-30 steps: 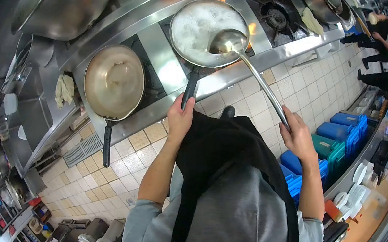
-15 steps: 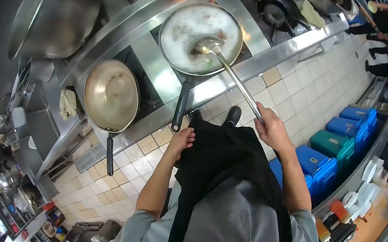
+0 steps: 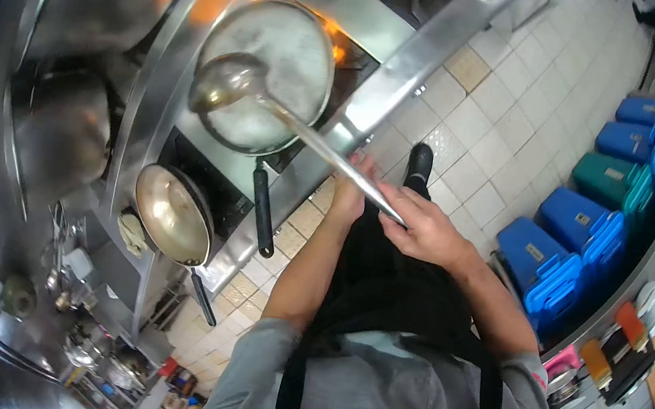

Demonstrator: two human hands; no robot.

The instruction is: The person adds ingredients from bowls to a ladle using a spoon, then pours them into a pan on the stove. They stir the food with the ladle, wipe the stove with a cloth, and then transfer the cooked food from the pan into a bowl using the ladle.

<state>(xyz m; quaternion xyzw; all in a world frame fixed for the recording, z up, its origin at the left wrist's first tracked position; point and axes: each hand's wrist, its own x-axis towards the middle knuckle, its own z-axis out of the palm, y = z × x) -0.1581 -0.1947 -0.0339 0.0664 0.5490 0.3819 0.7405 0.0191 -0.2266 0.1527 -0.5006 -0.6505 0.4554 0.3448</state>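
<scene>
A: Quick, from my remote seat: what am I holding?

B: Long silver metal ladle with a deep rounded bowl [image 3: 306,133]. My right hand [image 3: 427,230] has its fingers curled round the end of the shaft.

A: My left hand [image 3: 349,199]?

B: Partly hidden behind the ladle's shaft. Can't tell if it touches, or whether its fingers are spread or pressed together.

A: Ladle location?

B: Slants from my right hand to the round metal pan with pale, cloudy contents [image 3: 329,89]. Bowl overlaps the pan's left side in my view; resting or held above, can't tell.

A: Handling?

B: My read: stiff, sturdy, not fragile. Weight sits at the bowl, more if it's loaded, so an end grip strains the wrist. Smooth metal, likely slippery when wet or greasy. Best hold: shaft end, well away from the bowl; a second hold midway would steady it. Orange flames [image 3: 335,36] show by the pan, so the bowl end probably gets hot.

A: Pan?

B: On the stainless-steel stove [image 3: 374,99], neither hand on it. Probably heavy, contents liable to slosh. Take it by the straight black handle [image 3: 263,208], pointing my way.
</scene>
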